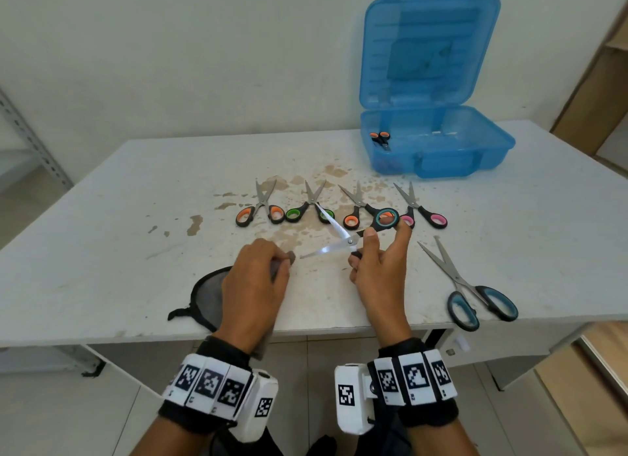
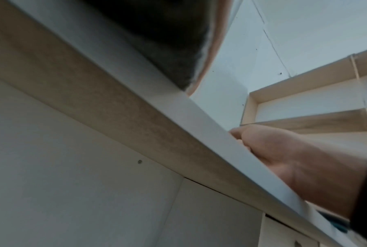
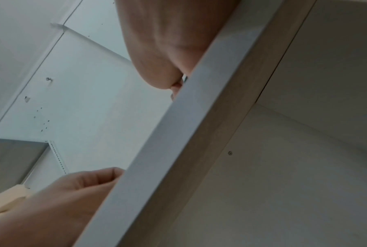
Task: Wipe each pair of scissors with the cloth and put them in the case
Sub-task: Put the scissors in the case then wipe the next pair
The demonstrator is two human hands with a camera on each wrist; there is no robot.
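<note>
Your right hand [image 1: 377,262] holds the open teal scissors [image 1: 353,234], blades pointing left toward the cloth [image 1: 282,262] bunched in your left hand [image 1: 253,285].

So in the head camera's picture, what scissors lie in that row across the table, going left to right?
Orange-handled scissors → green-handled scissors → a second orange-handled pair → pink-handled scissors. All four lie open with their blades pointing away. The teal pair in the right hand overlaps the row, so it is left out.
</note>
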